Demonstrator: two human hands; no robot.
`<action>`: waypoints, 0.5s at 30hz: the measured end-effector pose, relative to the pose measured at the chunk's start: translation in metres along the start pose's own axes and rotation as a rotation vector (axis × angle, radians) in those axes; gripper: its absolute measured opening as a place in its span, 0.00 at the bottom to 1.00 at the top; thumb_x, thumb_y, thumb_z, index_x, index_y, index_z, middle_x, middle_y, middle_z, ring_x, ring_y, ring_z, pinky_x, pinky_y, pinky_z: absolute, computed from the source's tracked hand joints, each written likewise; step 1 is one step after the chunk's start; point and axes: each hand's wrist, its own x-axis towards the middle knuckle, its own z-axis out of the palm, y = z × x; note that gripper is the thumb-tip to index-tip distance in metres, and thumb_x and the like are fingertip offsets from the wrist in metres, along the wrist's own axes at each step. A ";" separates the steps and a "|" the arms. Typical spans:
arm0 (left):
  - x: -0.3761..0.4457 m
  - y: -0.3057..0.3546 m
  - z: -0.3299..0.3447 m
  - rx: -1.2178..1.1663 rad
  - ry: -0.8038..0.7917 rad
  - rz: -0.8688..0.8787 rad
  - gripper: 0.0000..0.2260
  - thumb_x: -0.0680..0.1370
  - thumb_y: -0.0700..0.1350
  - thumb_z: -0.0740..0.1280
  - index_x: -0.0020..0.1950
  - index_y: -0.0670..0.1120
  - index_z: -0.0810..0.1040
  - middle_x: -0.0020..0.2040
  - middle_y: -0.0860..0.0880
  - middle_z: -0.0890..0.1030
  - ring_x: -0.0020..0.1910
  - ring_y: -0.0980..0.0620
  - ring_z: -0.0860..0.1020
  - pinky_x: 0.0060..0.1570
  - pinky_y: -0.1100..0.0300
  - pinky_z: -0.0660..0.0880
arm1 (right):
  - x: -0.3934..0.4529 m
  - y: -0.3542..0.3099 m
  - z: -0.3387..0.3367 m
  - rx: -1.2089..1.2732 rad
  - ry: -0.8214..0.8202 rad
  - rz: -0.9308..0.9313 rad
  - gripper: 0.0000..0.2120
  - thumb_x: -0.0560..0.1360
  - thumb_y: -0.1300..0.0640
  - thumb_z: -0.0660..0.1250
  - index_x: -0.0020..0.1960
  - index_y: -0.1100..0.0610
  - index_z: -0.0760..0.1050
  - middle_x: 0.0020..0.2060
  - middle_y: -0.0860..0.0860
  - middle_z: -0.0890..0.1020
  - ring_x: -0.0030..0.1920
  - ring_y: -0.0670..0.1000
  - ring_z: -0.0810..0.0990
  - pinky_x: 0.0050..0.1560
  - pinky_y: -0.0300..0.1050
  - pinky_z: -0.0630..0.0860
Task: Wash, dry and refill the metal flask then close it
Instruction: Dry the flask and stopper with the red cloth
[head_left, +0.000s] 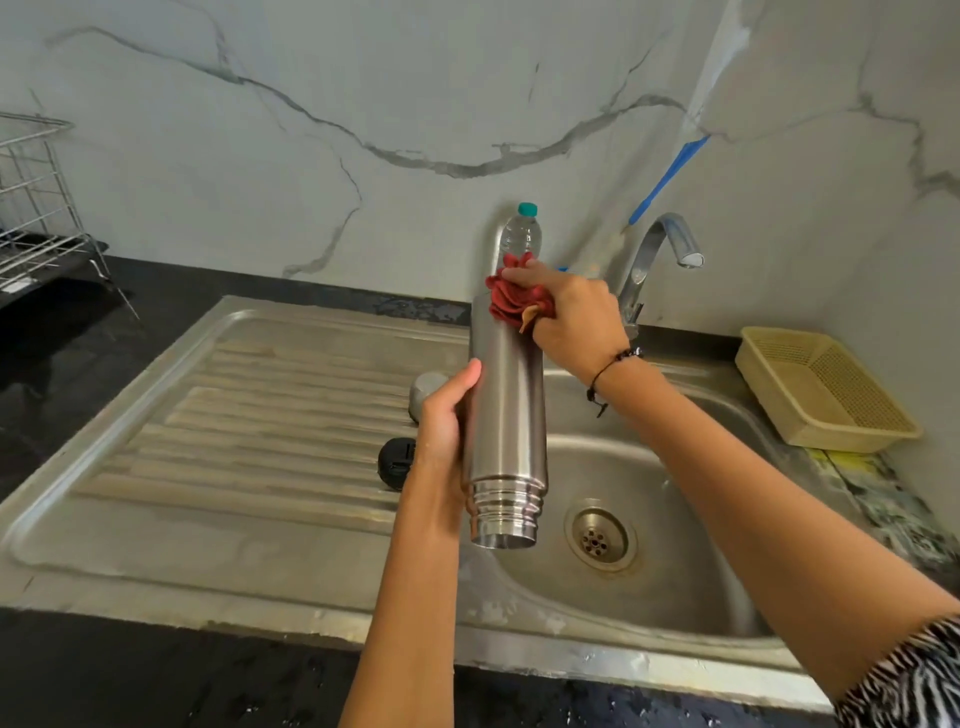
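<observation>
I hold the metal flask (506, 415) over the sink, its open threaded mouth pointing toward me and down. My left hand (441, 421) grips its body from the left. My right hand (571, 317) holds a bunched red cloth (514, 299) against the flask's far end. On the draining board behind my left hand lie the flask's metal cup lid (426, 389) and a black stopper (396, 462). A clear plastic water bottle (522, 234) with a teal cap stands behind the flask by the wall.
The steel sink basin (675, 582) with its drain (600, 538) lies below the flask. A curved tap (660, 249) rises at the back right. A beige plastic basket (821, 389) sits right of the sink. A wire dish rack (36, 208) stands far left on the black counter.
</observation>
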 end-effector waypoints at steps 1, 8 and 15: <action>0.002 -0.001 0.000 0.004 0.000 0.006 0.31 0.68 0.54 0.70 0.64 0.35 0.74 0.57 0.33 0.76 0.54 0.36 0.74 0.48 0.49 0.76 | -0.003 -0.001 0.000 -0.033 -0.013 0.003 0.24 0.73 0.65 0.59 0.65 0.48 0.74 0.65 0.50 0.75 0.62 0.56 0.74 0.61 0.48 0.70; 0.008 -0.011 0.009 -0.048 0.013 0.054 0.13 0.74 0.49 0.63 0.47 0.41 0.81 0.39 0.42 0.83 0.34 0.46 0.81 0.37 0.57 0.80 | -0.048 -0.004 0.005 -0.075 -0.108 -0.033 0.25 0.71 0.63 0.62 0.66 0.46 0.72 0.69 0.47 0.70 0.61 0.57 0.75 0.58 0.50 0.72; 0.009 -0.018 0.010 -0.102 0.093 0.044 0.20 0.81 0.47 0.57 0.41 0.37 0.83 0.36 0.40 0.83 0.31 0.47 0.82 0.31 0.59 0.80 | -0.093 0.012 0.017 0.044 -0.073 -0.045 0.25 0.66 0.64 0.67 0.61 0.46 0.77 0.66 0.51 0.73 0.58 0.57 0.79 0.53 0.56 0.77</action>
